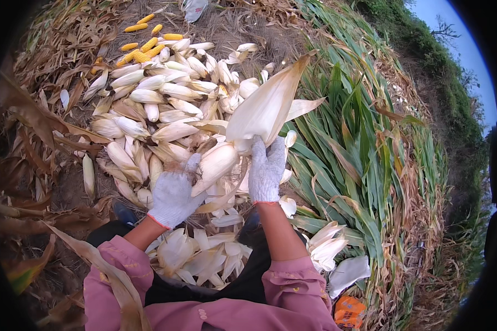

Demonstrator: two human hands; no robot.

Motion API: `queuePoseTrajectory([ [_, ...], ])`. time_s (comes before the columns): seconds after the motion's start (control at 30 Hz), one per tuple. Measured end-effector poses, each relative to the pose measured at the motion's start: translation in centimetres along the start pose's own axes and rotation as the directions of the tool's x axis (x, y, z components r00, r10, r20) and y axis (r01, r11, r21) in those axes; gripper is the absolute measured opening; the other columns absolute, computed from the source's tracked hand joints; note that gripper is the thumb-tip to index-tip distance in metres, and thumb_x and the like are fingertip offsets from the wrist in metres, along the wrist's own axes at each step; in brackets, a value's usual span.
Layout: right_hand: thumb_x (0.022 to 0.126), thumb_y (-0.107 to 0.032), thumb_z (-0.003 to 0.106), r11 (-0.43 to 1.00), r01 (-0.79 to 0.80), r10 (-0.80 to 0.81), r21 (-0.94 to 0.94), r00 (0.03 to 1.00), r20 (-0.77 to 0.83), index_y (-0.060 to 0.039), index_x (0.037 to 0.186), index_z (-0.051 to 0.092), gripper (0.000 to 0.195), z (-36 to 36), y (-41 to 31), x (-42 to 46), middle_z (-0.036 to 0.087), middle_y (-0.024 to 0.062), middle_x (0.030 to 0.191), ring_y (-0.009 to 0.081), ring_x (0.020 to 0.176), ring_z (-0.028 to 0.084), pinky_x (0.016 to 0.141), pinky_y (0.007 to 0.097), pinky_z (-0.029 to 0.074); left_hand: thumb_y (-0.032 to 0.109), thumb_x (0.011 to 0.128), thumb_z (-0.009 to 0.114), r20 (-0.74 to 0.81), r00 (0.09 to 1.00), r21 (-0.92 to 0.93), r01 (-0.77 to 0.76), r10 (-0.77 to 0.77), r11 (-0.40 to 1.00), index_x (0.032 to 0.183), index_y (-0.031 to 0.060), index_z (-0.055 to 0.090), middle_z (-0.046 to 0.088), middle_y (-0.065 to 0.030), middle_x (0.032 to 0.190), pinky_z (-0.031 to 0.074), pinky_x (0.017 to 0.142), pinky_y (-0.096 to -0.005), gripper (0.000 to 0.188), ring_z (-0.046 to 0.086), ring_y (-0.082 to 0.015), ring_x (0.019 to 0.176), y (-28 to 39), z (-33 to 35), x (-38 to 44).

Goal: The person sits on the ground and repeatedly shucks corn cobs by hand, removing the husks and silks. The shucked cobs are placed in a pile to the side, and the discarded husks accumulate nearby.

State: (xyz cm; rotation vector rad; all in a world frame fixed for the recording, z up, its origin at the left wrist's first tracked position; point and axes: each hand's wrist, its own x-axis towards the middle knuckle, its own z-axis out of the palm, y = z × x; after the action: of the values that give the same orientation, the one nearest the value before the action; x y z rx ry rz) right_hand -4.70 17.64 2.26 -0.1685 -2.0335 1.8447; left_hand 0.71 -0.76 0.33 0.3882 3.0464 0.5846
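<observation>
An ear of corn in pale husk (216, 164) is tilted between my two gloved hands. My left hand (174, 193), in a grey-white knit glove with a red cuff edge, grips its silk end, where brown corn silk (177, 166) sticks out. At the stalk end, my right hand (267, 165) in a matching glove holds a broad husk leaf (269, 105) that is folded back and points up and away. The right fingers are partly hidden behind the leaf. Right ahead lies a heap of corn ears in husks (170, 99).
Several bare yellow cobs (143, 51) lie at the heap's far left. Stripped husks (201, 254) cover the ground between my legs. Cut green corn stalks (352, 153) run along the right. A white bag (348, 275) and an orange packet (349, 311) are at lower right; dry leaves (37, 120) lie left.
</observation>
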Motion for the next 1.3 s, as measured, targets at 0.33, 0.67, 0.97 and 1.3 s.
queuePoseTrajectory([
  [0.33,0.085,-0.009,0.068,0.992,0.123,-0.120,-0.023,0.989,0.085,0.0014,0.112,0.051,0.034,0.5,0.0,-2.4,0.057,0.0060,0.094,0.0113,0.080,0.056,0.073,0.0262,0.049,0.050,0.068,0.072,0.080,0.981,-0.424,0.195,-0.178,0.884,0.125,-0.0011,0.047,0.059,-0.0217,0.109,0.048,0.084,-0.0435,0.080,0.060,-0.0371,0.099,-1.1,1.7,-0.3],
  [0.67,0.086,-0.039,0.063,0.902,-0.197,0.372,-0.384,0.805,0.462,0.0041,0.124,0.048,0.060,1.4,4.3,-2.5,0.062,0.0204,0.117,0.0312,0.108,0.060,0.094,0.0371,0.046,0.046,0.066,0.074,-0.019,0.972,-0.233,0.223,-0.234,0.946,0.097,-0.0038,0.061,0.064,-0.0216,0.088,0.051,0.074,-0.0429,0.060,0.063,-0.0364,0.082,-0.3,0.1,0.2],
  [0.97,0.087,-0.020,0.061,0.883,-0.226,0.408,-0.412,0.803,0.434,0.0043,0.120,0.054,0.042,0.8,3.5,-0.3,0.062,0.0139,0.111,0.0159,0.095,0.060,0.077,0.0321,0.049,0.053,0.068,0.070,0.173,0.975,-0.139,0.162,-0.137,0.977,0.098,-0.0062,0.061,0.063,-0.0243,0.090,0.050,0.078,-0.0424,0.067,0.062,-0.0368,0.086,0.6,1.3,-0.2],
  [1.3,0.091,-0.025,0.060,0.470,-0.624,0.462,0.624,0.776,0.429,0.0015,0.128,0.044,0.049,-1.7,1.0,1.8,0.060,0.0174,0.110,0.0331,0.091,0.063,0.078,0.0470,0.055,0.041,0.067,0.079,0.259,0.942,-0.808,0.089,0.215,0.583,0.131,-0.0009,0.045,0.058,-0.0179,0.119,0.043,0.095,-0.0348,0.083,0.057,-0.0264,0.108,0.6,1.4,-0.8],
])
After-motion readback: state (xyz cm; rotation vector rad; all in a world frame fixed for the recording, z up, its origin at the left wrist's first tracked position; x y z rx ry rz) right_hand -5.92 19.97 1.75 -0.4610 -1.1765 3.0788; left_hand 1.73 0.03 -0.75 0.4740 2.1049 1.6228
